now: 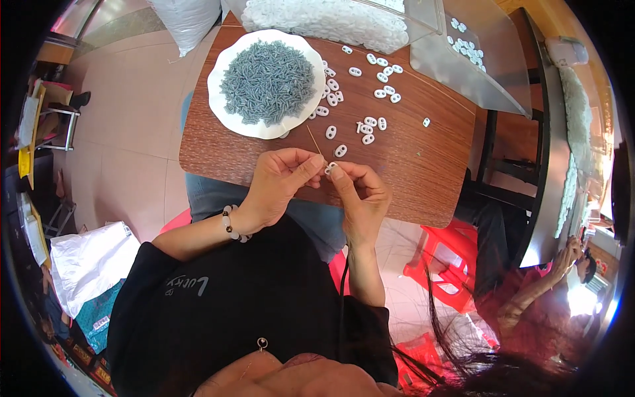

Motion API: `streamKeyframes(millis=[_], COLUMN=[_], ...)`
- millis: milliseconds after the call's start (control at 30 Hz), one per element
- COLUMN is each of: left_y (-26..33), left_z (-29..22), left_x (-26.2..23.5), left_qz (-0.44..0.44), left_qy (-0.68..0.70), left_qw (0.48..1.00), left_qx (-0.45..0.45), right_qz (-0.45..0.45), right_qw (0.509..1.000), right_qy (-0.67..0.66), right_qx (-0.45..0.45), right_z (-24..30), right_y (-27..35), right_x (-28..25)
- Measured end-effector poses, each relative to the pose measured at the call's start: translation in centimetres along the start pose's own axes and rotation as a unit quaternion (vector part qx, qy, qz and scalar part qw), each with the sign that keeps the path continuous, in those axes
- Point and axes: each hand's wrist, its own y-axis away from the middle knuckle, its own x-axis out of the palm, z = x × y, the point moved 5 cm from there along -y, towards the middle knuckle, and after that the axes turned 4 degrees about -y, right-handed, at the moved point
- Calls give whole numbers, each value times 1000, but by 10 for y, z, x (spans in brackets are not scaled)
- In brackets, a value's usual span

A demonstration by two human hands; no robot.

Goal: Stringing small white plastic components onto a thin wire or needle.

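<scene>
Above the near edge of the table, my two hands meet at the fingertips. My left hand (pixel 281 182), with a beaded bracelet at the wrist, pinches a thin brown stick (pixel 313 140) that points up and away toward the bowl. In my right hand (pixel 360 192), thumb and fingers are closed on a small white two-hole piece (pixel 331 168), right beside the left fingertips. Whether the stick touches this piece is hidden by my fingers. Just beyond, similar white oval two-hole pieces (pixel 340 151) lie loose on the brown table (pixel 410 178).
A white scalloped bowl (pixel 217 99) full of small grey-blue spring-like pieces (pixel 268 83) stands at the far left of the table. Behind are a clear bin (pixel 423 16) of white pieces and a tilted translucent tray (pixel 463 79). Another person's hand (pixel 567 255) works at the right table.
</scene>
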Motion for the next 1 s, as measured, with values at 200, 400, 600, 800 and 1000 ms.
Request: streamKeyframes(millis=[200,400,600,800,1000], left_y=[0,-2,-3,-6,-5], left_z=[1,-2,-3,-2,3], left_x=[1,0,1,0,-1], left_qz=[5,-4,4,7,16], left_qy=[-4,-78,-96,-106,-74], left_qw=[1000,997,995,994,997], left_qx=[0,21,28,26,10], right_qz=[-6,-8,-15,-14,-13], right_qw=[1000,998,997,998,997], right_qy=[16,36,47,39,57], right_qx=[-3,-42,-57,-51,-59], right_z=[0,10,9,8,4], right_y=[0,4,5,3,3], right_x=[-1,4,3,4,4])
